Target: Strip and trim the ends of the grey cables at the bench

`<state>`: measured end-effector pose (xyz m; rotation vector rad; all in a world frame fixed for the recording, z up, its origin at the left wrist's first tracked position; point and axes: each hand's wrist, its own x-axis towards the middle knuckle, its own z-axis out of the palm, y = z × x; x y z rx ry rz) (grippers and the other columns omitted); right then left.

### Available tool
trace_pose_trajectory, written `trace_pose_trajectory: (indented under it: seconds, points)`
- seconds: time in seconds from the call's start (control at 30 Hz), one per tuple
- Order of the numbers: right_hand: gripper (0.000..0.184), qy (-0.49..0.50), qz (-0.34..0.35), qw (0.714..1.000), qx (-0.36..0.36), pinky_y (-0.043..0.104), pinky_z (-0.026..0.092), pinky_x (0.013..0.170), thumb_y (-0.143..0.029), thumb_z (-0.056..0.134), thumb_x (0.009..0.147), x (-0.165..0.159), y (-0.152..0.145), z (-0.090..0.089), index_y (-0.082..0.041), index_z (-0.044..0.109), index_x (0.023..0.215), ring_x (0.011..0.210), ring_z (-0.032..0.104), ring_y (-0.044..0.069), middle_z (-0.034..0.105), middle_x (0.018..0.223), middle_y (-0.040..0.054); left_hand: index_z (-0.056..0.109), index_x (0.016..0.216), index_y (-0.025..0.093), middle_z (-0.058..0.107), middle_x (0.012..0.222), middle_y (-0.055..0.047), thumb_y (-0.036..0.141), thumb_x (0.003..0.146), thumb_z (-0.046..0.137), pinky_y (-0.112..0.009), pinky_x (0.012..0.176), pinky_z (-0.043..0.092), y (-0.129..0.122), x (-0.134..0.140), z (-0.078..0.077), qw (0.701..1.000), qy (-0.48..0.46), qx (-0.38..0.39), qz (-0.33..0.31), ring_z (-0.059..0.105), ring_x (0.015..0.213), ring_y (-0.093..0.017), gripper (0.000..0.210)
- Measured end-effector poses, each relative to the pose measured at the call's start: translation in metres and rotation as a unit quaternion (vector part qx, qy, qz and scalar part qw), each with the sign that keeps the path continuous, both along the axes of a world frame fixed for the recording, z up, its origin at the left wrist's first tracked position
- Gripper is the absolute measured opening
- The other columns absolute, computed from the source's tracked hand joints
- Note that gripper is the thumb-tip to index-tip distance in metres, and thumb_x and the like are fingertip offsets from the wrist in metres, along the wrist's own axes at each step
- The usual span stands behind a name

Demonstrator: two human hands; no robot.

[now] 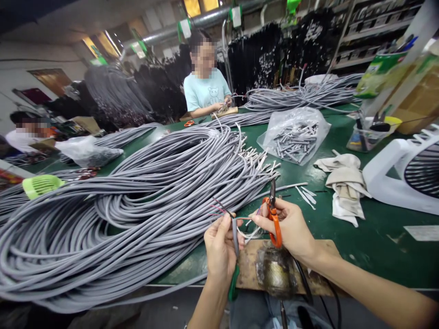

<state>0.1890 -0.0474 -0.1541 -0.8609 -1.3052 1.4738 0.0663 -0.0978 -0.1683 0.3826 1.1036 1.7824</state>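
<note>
My left hand (219,244) pinches the stripped end of a grey cable (235,240), from which thin coloured wires fan out. My right hand (291,226) has orange-handled scissors (276,226) hooked in it, blades pointing up and away. Its thumb and forefinger pinch some of the thin wires, drawn out to the right of the cable. White filler strands (253,235) hang between my hands. A green handle (233,283) shows below my left palm; what it belongs to is hidden. Under my hands lies a wooden board (248,269) bearing a rounded, dirty metal piece (278,274).
A big coil of grey cables (137,214) covers the left of the green table (377,246). Cut sleeve pieces fill a clear bag (297,135). Rags (346,183) and a white fan (404,173) stand right. A co-worker (207,91) sits opposite; another person is far left.
</note>
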Motion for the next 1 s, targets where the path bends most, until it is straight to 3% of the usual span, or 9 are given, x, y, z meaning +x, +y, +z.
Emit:
trace_pose_trajectory:
  seconds: [0.27,0.6,0.9,1.0]
  points:
    - [0.036,0.047,0.03,0.992,-0.109,0.021,0.042,0.058,-0.032,0.079,0.051,0.002,0.007,0.0,-0.016,0.047,0.055,0.053,0.045,0.007,0.046,0.055,-0.006,0.063,0.074,0.013,0.062,0.063,-0.001,0.027,0.061,0.074,-0.012,0.034,0.028,-0.008,0.003,0.002,0.994,0.021,0.073,-0.076,0.039,0.035,0.0,0.022]
    - [0.037,0.033,0.031,0.995,-0.086,0.023,0.043,0.061,-0.035,0.078,0.053,0.006,0.006,0.0,-0.016,0.046,0.056,0.055,0.044,0.007,0.046,0.059,-0.0049,0.062,0.075,0.013,0.063,0.061,-0.002,0.023,0.063,0.072,-0.015,0.034,0.026,-0.008,0.001,-0.003,0.995,0.06,0.071,-0.033,0.036,0.032,-0.001,0.018]
    - [0.033,0.037,0.041,0.994,-0.096,0.021,0.04,0.059,-0.029,0.078,0.054,0.01,0.006,0.0,-0.016,0.048,0.056,0.055,0.045,0.007,0.047,0.058,-0.0058,0.056,0.086,0.023,0.049,0.078,0.001,0.018,0.068,0.069,-0.01,0.04,0.029,-0.015,0.002,-0.003,0.986,0.057,0.124,-0.095,0.046,0.057,-0.005,0.022]
    - [0.031,0.036,0.04,0.994,-0.094,0.02,0.039,0.058,-0.027,0.078,0.054,0.012,0.007,0.0,-0.016,0.049,0.057,0.054,0.045,0.006,0.048,0.058,-0.0059,0.059,0.087,0.021,0.046,0.082,0.0,0.02,0.071,0.066,-0.01,0.039,0.028,-0.015,0.002,-0.005,0.982,0.07,0.124,-0.126,0.042,0.056,-0.004,0.017]
